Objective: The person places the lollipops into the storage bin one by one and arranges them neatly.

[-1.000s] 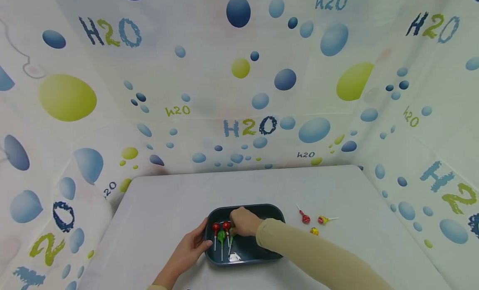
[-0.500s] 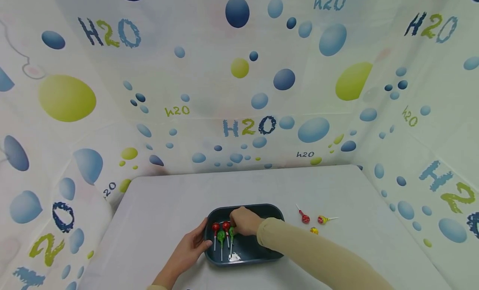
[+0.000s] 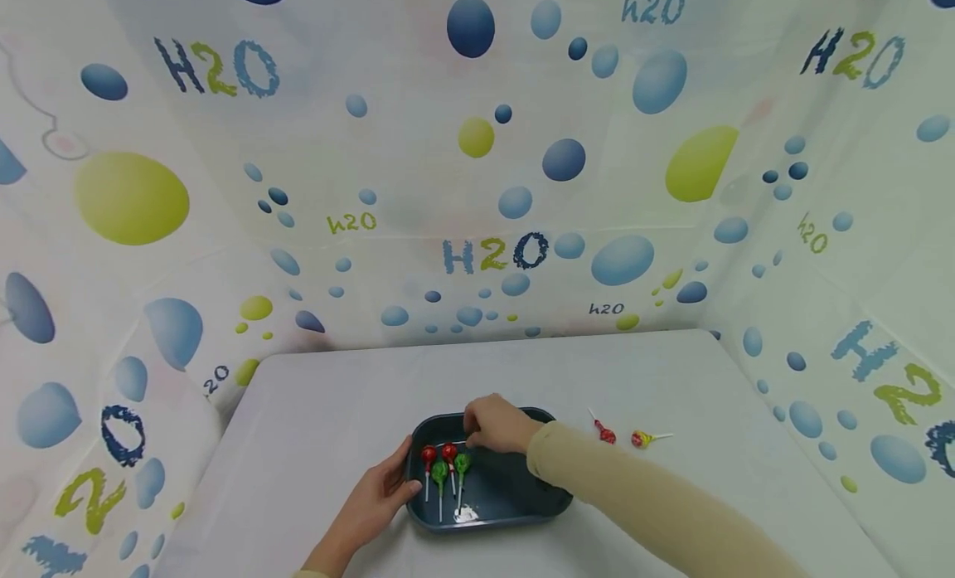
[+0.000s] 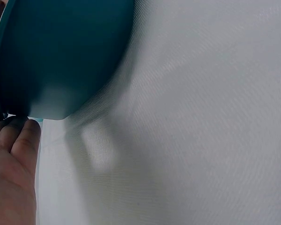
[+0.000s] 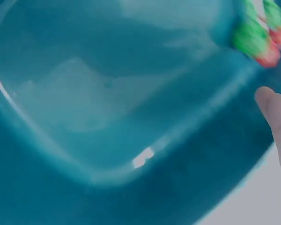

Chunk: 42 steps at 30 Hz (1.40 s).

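Observation:
A dark blue-green tray (image 3: 515, 499) sits on the white table. My left hand (image 3: 376, 493) grips its left end, thumb over the rim. In the left wrist view, the fingers (image 4: 24, 143) bend against the outside of the tray's wall (image 4: 79, 51). Two red lollipops (image 3: 429, 454) and two green lollipops (image 3: 439, 471) lie in the tray's left part, sticks toward the near side. My right hand (image 3: 500, 425) hovers over the tray's far side, just right of the rightmost green lollipop (image 3: 462, 462). Nothing shows between its fingers (image 5: 276, 112) in the right wrist view.
Right of the tray lie a red lollipop (image 3: 604, 433) and a yellow-and-red lollipop (image 3: 642, 439) on the white table (image 3: 358, 387). My right sleeve (image 3: 634, 512) crosses the tray's right end. A patterned curtain (image 3: 418, 147) stands around the table's back and sides.
My right hand has let go of the rightmost green lollipop and lifted slightly up and to the right. That lollipop has straightened beside the others. The yellow lollipop is now hidden by my sleeve.

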Each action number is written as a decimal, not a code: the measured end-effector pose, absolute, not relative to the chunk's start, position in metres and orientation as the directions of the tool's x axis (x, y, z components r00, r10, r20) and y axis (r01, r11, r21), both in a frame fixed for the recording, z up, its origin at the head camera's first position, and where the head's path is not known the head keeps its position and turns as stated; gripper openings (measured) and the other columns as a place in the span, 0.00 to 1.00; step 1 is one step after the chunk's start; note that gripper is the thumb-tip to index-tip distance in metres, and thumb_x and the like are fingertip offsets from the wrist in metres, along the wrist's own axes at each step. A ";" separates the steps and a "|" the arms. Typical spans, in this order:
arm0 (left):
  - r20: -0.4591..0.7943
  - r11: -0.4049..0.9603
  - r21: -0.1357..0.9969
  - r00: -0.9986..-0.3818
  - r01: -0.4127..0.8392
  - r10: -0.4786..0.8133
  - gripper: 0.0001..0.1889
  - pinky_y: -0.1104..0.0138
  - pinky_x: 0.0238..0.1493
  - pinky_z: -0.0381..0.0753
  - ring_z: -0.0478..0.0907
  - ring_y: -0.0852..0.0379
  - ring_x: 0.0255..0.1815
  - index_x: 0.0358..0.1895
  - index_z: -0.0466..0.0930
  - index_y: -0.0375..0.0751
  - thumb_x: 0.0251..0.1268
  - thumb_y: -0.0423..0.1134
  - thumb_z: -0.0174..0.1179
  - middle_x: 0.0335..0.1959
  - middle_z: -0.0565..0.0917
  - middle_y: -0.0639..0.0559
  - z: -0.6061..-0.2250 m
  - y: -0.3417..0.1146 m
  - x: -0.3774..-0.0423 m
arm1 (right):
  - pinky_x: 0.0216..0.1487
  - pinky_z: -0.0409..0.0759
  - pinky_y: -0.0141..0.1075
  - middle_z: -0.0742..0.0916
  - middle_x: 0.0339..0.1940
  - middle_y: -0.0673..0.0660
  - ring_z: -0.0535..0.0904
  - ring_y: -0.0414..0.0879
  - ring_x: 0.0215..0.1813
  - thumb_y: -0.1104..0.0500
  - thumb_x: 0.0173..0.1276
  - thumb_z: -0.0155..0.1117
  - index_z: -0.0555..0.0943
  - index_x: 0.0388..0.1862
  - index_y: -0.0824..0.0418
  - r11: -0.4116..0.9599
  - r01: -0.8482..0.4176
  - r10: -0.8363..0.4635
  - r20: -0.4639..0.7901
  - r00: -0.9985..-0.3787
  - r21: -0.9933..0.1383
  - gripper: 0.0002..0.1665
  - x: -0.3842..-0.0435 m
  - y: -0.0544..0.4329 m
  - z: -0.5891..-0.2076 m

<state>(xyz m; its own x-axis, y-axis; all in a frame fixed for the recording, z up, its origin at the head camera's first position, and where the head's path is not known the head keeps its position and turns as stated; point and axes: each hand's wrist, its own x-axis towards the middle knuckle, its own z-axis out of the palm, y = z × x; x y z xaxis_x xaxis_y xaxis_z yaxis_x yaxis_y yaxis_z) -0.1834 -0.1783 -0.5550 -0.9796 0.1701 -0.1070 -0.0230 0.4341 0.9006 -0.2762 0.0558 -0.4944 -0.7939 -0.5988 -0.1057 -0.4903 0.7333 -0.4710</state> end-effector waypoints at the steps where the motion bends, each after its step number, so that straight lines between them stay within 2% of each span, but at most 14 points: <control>1: -0.107 0.436 0.900 -0.979 -0.022 0.171 0.39 0.57 0.72 0.74 0.66 0.38 0.78 0.80 0.57 0.36 0.70 0.35 0.65 0.80 0.61 0.37 -0.555 -0.178 -0.183 | 0.43 0.87 0.32 0.89 0.36 0.52 0.82 0.40 0.38 0.60 0.66 0.74 0.86 0.42 0.61 0.714 -0.484 -0.599 -0.082 -0.797 -0.506 0.08 -0.278 0.063 -0.487; 4: -0.100 0.443 0.897 -0.980 -0.014 0.171 0.39 0.57 0.72 0.74 0.66 0.38 0.77 0.80 0.57 0.36 0.69 0.34 0.65 0.80 0.62 0.36 -0.555 -0.177 -0.184 | 0.50 0.90 0.38 0.90 0.42 0.55 0.87 0.46 0.45 0.61 0.68 0.72 0.86 0.46 0.62 0.656 -0.460 -0.561 0.020 -0.827 -0.598 0.09 -0.283 0.089 -0.461; 7: -0.091 0.445 0.895 -0.982 -0.007 0.168 0.39 0.57 0.72 0.75 0.67 0.38 0.77 0.80 0.58 0.36 0.69 0.34 0.65 0.79 0.62 0.36 -0.555 -0.176 -0.184 | 0.53 0.91 0.42 0.90 0.47 0.58 0.89 0.50 0.49 0.61 0.70 0.70 0.86 0.49 0.62 0.624 -0.414 -0.461 0.115 -0.880 -0.663 0.10 -0.289 0.124 -0.437; 11: -0.087 0.444 0.896 -0.982 -0.005 0.165 0.39 0.57 0.71 0.76 0.67 0.38 0.77 0.80 0.58 0.35 0.69 0.33 0.65 0.79 0.62 0.36 -0.556 -0.176 -0.185 | 0.55 0.90 0.46 0.90 0.49 0.60 0.89 0.54 0.51 0.61 0.71 0.69 0.86 0.51 0.63 0.638 -0.358 -0.299 0.209 -0.931 -0.682 0.12 -0.298 0.181 -0.418; 16: -0.097 0.447 0.894 -0.982 -0.016 0.159 0.39 0.58 0.71 0.76 0.67 0.39 0.77 0.79 0.57 0.35 0.68 0.32 0.65 0.79 0.62 0.37 -0.555 -0.177 -0.185 | 0.58 0.89 0.53 0.90 0.51 0.63 0.87 0.57 0.53 0.60 0.74 0.66 0.85 0.55 0.64 0.702 -0.269 -0.162 0.220 -0.962 -0.660 0.14 -0.300 0.249 -0.421; 23: -0.124 0.448 0.893 -0.982 -0.046 0.145 0.39 0.59 0.71 0.76 0.66 0.40 0.78 0.80 0.58 0.37 0.68 0.32 0.65 0.80 0.62 0.38 -0.553 -0.176 -0.186 | 0.57 0.89 0.53 0.90 0.52 0.63 0.87 0.58 0.52 0.64 0.72 0.66 0.87 0.54 0.64 0.795 -0.289 -0.279 0.102 -0.955 -0.534 0.14 -0.288 0.299 -0.482; 29: -0.129 0.444 0.895 -0.980 -0.048 0.152 0.39 0.59 0.71 0.75 0.65 0.40 0.78 0.80 0.57 0.37 0.69 0.32 0.65 0.80 0.61 0.39 -0.554 -0.175 -0.187 | 0.59 0.88 0.52 0.92 0.49 0.56 0.87 0.56 0.54 0.64 0.67 0.71 0.89 0.52 0.59 0.851 -0.365 -0.400 -0.016 -0.916 -0.378 0.14 -0.273 0.314 -0.528; 35: -0.123 0.458 0.888 -0.979 -0.035 0.162 0.38 0.60 0.72 0.75 0.64 0.42 0.79 0.80 0.57 0.37 0.70 0.33 0.64 0.80 0.61 0.39 -0.555 -0.177 -0.188 | 0.56 0.90 0.47 0.93 0.47 0.53 0.89 0.52 0.52 0.64 0.65 0.72 0.90 0.51 0.58 0.814 -0.541 -0.556 -0.014 -0.831 -0.212 0.15 -0.268 0.315 -0.543; 42: -0.123 0.457 0.889 -0.978 -0.033 0.169 0.38 0.61 0.73 0.74 0.63 0.42 0.79 0.80 0.57 0.37 0.70 0.33 0.64 0.80 0.61 0.39 -0.555 -0.177 -0.188 | 0.55 0.90 0.45 0.93 0.45 0.52 0.90 0.50 0.50 0.62 0.64 0.73 0.91 0.47 0.56 0.820 -0.555 -0.567 -0.069 -0.821 -0.139 0.12 -0.269 0.315 -0.543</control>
<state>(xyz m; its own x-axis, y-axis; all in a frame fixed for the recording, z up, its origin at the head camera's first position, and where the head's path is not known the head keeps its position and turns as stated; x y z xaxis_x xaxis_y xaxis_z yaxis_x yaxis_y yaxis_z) -0.1876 -0.1774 -0.5549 -0.9778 0.1694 -0.1230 -0.0325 0.4574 0.8887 -0.2691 0.3151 -0.5430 -0.8210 -0.5668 -0.0686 -0.5548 0.8203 -0.1389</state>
